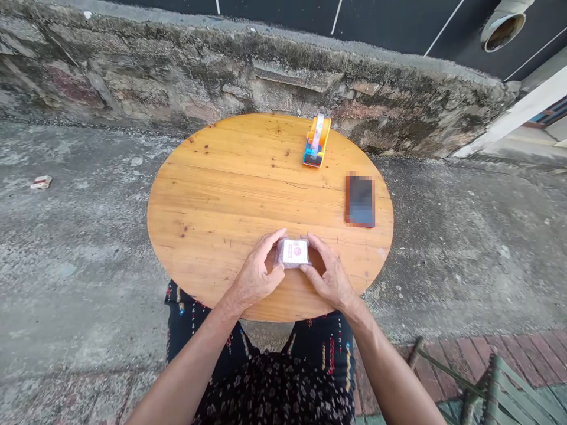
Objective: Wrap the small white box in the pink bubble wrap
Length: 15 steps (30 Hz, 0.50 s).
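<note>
A small white box (296, 251) with red print lies near the front edge of the round wooden table (221, 200), inside a see-through plastic wrapping that bunches at its left end. My left hand (262, 273) grips the wrapped box from the left, thumb at the near corner and fingers along the far side. From the right, my right hand (330, 273) holds the other end the same way. Whether the box rests on the wood or is slightly raised, I cannot tell. Toward the far edge stands a yellow and blue tape dispenser (316, 141) with a tape roll in it.
On the table's right side lies a dark, blurred rectangular object (360, 200) with a reddish edge. Behind the table runs a rough stone wall (199, 88). A green slatted chair (500, 389) stands at the lower right, and a crumpled packet (41, 182) lies on the concrete at left.
</note>
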### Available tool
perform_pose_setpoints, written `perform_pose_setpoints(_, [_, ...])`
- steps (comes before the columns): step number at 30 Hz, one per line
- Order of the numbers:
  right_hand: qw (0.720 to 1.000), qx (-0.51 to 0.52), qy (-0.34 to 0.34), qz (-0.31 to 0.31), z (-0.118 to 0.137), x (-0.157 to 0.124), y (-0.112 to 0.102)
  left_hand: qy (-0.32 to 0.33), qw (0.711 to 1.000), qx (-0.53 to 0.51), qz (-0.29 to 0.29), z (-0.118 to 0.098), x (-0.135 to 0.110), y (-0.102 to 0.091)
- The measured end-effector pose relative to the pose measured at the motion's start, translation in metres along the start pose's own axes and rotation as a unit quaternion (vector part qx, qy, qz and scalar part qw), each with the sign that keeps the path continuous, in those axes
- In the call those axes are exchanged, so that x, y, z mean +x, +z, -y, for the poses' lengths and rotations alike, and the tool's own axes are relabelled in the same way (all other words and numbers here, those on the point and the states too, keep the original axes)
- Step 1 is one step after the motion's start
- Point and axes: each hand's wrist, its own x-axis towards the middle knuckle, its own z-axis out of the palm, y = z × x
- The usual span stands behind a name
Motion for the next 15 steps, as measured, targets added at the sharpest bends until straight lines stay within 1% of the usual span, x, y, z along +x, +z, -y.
perform_pose_setpoints(4, [1.0,0.003,-0.003,-0.006,0.0012,0.0012,-0.0006,-0.007,1.0,-0.008,-0.009,-0.0009,0.0007,0.0017])
perform_pose_setpoints(10, [0.999,0.019,-0.026,0.014,0.0005,-0.0005,-0.0057,0.014,1.0,-0.007,-0.007,-0.0021,-0.0005,0.0])
perform_pose_setpoints(15, [1.0,0.005,-0.015,-0.002,-0.0042,0.0021,0.0001,0.02,1.0,0.007,-0.011,0.001,0.0008,0.0012])
